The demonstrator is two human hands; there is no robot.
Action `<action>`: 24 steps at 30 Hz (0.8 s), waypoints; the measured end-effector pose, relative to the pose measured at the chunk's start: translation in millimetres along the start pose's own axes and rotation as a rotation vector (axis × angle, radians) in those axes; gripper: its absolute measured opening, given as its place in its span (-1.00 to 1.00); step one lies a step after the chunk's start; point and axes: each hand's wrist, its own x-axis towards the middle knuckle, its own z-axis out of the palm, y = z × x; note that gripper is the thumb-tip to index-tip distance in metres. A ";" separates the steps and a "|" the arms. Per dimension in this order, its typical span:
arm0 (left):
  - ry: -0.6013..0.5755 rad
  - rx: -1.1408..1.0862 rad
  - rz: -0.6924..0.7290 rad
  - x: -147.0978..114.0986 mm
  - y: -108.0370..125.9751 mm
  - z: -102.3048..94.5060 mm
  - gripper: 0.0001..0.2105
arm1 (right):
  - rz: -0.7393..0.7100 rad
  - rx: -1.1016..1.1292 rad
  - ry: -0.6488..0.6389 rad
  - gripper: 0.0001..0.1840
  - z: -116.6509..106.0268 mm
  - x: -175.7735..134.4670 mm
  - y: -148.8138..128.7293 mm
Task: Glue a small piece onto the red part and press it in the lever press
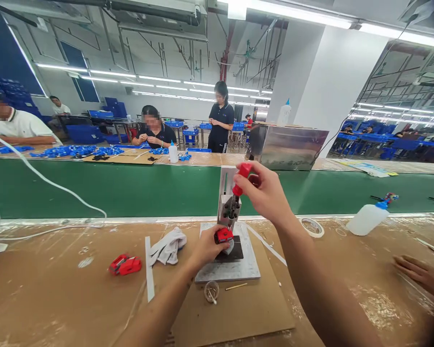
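Note:
My right hand [262, 188] is wrapped round the red handle [241, 179] of a small metal hand press [227, 206]. Below the press head, my left hand [211, 245] grips a small red part [224, 235] with a grey underside. That part is held over a dark pad [238, 248] on the press's grey base plate [251, 270]. More red parts [125, 264] lie on the table to the left, beside a white glove [169, 246].
In front of the base are a small clear cup [211, 291] with a cotton swab and a thin stick [236, 286]. To the right are a tape roll [312, 227], a white bottle [368, 219] and another person's hand [419, 272]. A green belt [166, 188] runs behind.

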 end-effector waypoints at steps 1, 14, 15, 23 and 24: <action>-0.003 0.003 0.003 0.1 0.0 0.7 -0.60 | -0.034 -0.020 -0.010 -0.81 -2.1 -15.0 -4.3; -0.052 -0.006 0.042 0.2 3.3 2.8 -0.59 | 0.536 0.594 0.076 -0.80 32.7 -158.2 34.0; -0.053 -0.004 0.047 0.4 3.2 3.0 -0.61 | 0.629 0.719 0.050 -0.79 32.6 -154.1 29.2; -0.057 -0.014 0.093 0.6 -0.1 6.6 -0.67 | 0.710 0.875 -0.029 -0.63 27.3 -137.2 12.5; -0.055 -0.017 0.094 0.6 -1.0 6.8 -0.66 | 0.705 0.850 -0.044 -0.63 28.6 -140.3 16.4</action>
